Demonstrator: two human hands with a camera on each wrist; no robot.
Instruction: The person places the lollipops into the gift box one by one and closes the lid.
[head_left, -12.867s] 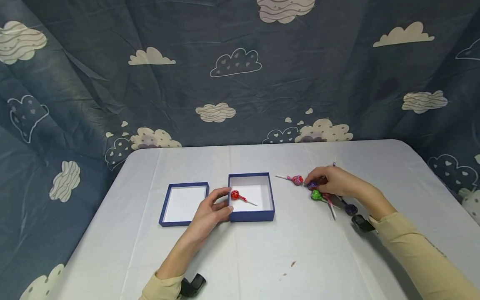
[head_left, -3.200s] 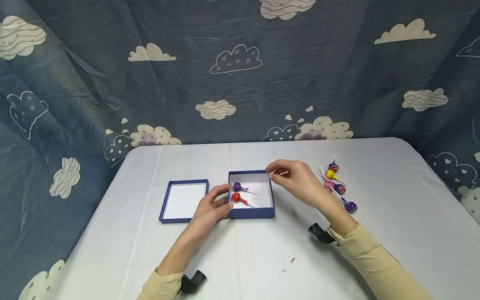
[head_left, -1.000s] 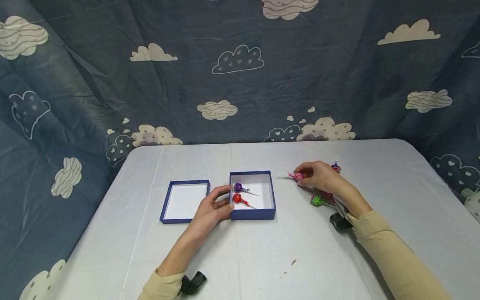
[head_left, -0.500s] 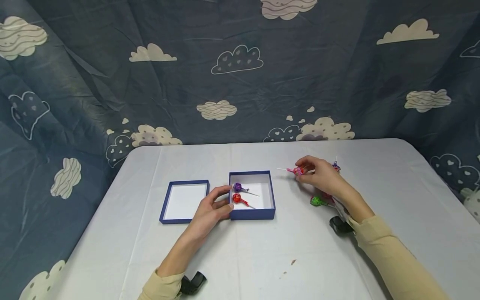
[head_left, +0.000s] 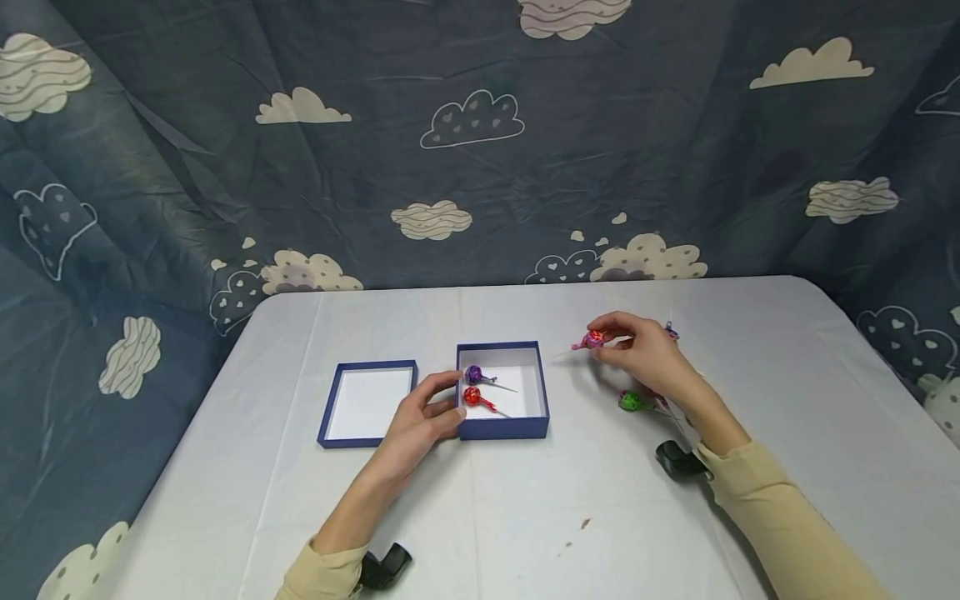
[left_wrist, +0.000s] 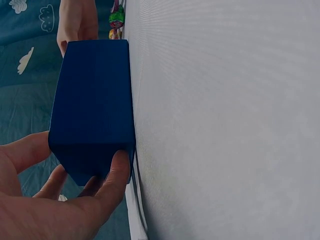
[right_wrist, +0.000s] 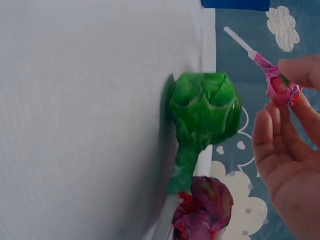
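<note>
The right hand (head_left: 647, 357) pinches the pink lollipop (head_left: 589, 340), its stick pointing left, toward the box (head_left: 504, 429) the left hand (head_left: 422, 423) grips

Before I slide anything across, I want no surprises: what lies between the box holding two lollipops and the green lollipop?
In the head view, only bare white tablecloth shows straight between the box and the green lollipop.

The right fingers (right_wrist: 302, 73) partly hide the pink lollipop (right_wrist: 271, 91), and the head view's lower edge cuts both sleeves (head_left: 780, 517).
</note>
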